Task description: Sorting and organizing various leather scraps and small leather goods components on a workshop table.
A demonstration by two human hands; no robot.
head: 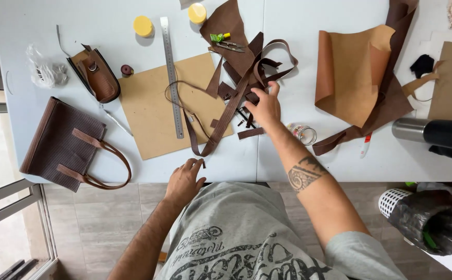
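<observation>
My right hand (265,106) reaches over the white table (298,161) and rests on a pile of dark brown leather straps and scraps (246,78), fingers pinching a strap end. A long brown strap (220,124) runs from the pile down across a tan cardboard sheet (153,119). My left hand (184,179) rests at the table's near edge with fingers loosely curled, holding nothing, just below the strap's lower end. A steel ruler (171,78) lies across the cardboard.
A brown woven handbag (62,145) and a small leather piece with a buckle (96,75) lie at left. Tan and brown leather sheets (355,72) lie at right, near a metal flask (433,132). Two yellow round tins (143,26), snips (230,46) and a small jar (304,134) are on the table.
</observation>
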